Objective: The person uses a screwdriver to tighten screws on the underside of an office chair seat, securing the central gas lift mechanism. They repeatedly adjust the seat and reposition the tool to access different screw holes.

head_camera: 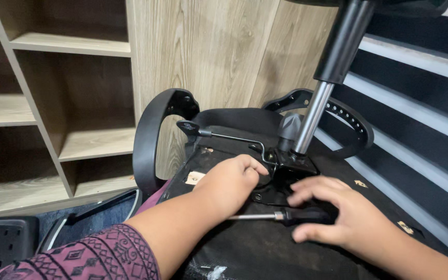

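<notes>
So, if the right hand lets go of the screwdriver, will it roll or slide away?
Probably it rolls: the screwdriver has a round handle and thin shaft. It lies on the upturned chair seat, which seems slightly sloped. The right hand covers the handle, so any flats stay hidden.

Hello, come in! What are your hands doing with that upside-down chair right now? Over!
Left hand pressed on the black mechanism plate under the chair seat. Right hand gripping screwdriver, shaft pointing left. Gas cylinder and lever close by.

Upturned chair seat (245,249) carries mechanism plate (286,173) — and screwdriver (286,215).
</notes>
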